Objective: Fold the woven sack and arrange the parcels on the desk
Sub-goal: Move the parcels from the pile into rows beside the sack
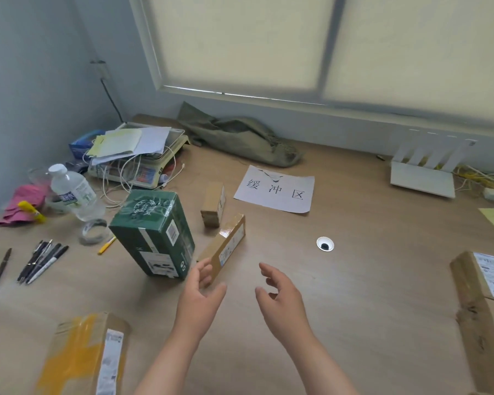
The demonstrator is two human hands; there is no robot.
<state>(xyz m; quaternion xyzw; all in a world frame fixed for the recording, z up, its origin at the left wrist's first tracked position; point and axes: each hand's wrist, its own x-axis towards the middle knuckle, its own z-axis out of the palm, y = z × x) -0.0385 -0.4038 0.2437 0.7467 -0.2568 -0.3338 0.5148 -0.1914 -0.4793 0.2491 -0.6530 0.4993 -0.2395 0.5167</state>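
A crumpled olive woven sack (240, 136) lies against the far wall of the wooden desk (368, 295). A green box (154, 235) stands near the middle left. Beside it a flat brown parcel (226, 243) stands on its edge, and a small brown parcel (214, 203) stands behind that. My left hand (203, 295) is open, fingertips at the near end of the flat parcel. My right hand (280, 292) hovers open to its right, holding nothing. A tape-wrapped carton (83, 354) sits at the near left, and two brown parcels (485, 297) sit at the right edge.
A paper sign (277, 192) lies past the parcels. A scale piled with papers (137, 155), a water bottle (74, 192), a tape roll (93, 230) and several pens (40, 263) crowd the left. A white router (425, 169) and a cable hole (324, 243) are on the right.
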